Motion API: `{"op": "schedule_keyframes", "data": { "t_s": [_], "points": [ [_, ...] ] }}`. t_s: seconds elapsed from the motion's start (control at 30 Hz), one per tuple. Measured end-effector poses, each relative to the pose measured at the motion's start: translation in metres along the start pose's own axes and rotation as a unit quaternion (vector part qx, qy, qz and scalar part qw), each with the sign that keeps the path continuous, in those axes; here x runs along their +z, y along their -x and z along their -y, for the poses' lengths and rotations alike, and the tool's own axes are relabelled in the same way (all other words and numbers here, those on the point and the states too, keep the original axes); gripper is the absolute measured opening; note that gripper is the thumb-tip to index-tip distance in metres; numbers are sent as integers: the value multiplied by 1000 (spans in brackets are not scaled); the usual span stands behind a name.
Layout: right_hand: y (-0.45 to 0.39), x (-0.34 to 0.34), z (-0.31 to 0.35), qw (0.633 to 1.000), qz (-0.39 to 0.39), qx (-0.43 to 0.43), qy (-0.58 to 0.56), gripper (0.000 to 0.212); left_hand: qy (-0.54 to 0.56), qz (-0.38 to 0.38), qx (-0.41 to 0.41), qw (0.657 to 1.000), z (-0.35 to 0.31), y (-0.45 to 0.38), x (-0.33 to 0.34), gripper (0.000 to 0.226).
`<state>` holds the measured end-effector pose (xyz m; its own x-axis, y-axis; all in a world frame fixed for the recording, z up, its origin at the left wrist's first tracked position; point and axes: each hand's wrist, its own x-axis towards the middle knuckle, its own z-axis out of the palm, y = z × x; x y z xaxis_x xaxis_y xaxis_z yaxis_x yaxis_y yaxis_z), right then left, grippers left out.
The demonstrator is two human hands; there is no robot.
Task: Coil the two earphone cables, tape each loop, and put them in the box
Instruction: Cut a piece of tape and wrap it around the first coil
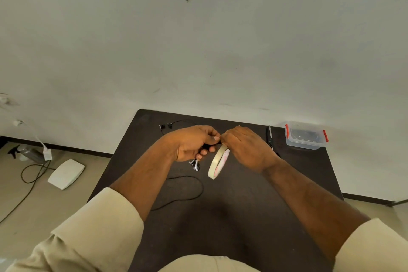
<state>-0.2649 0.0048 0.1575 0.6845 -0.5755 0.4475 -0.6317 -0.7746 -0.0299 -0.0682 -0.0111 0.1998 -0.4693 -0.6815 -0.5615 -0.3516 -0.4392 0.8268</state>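
Two earphone cables (187,192), one tape roll (217,164), one box (305,136).

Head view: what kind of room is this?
Probably a plain workroom or office corner: a dark table against a bare scuffed wall, with cords and a spray bottle on the floor.

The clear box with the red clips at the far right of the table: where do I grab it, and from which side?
Take the clear box by its two short ends, just below the red clips, coming down from above with both hands. It sits upright and alone near the table's far right corner, lid on, with the scissors to its left and apart, so both ends look free. A one-hand grip across it may slip.
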Motion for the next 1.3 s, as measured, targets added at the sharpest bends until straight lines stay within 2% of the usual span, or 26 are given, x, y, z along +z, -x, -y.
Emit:
{"op": "schedule_keyframes", "data": {
  "t_s": [0.23,0.4,0.53,0.6,0.7,0.77,0.87,1.0,1.17,1.3],
  "points": [
    [5,8,6,998,-28,17,51,10,103,-62,14,993,2,-5,8,16],
    [7,10,14,993,-70,46,82,15,125,-68,-5,990,2,-7,18,18],
    [7,9,17,994,-52,76,55,16,114,-62,-14,991,2,-6,18,13],
    [8,9,18,994,-57,87,33,10,112,-55,-13,992,2,-5,17,14],
    [6,11,20,993,-58,106,-6,35,117,-50,-5,992,5,-4,15,16],
    [5,12,21,990,-52,123,-38,34,115,-49,7,992,7,-4,15,17],
    [5,10,21,984,-35,150,-95,16,80,-50,32,995,12,-3,13,16],
    [5,4,23,980,-24,155,-125,9,1,-64,87,994,17,2,10,9],
    [1,1,28,968,-13,193,-162,9,-135,-168,166,962,23,2,19,11],
    [-2,-4,27,944,-29,240,-226,8,-142,-216,190,947,25,2,28,16]
  ]
}}
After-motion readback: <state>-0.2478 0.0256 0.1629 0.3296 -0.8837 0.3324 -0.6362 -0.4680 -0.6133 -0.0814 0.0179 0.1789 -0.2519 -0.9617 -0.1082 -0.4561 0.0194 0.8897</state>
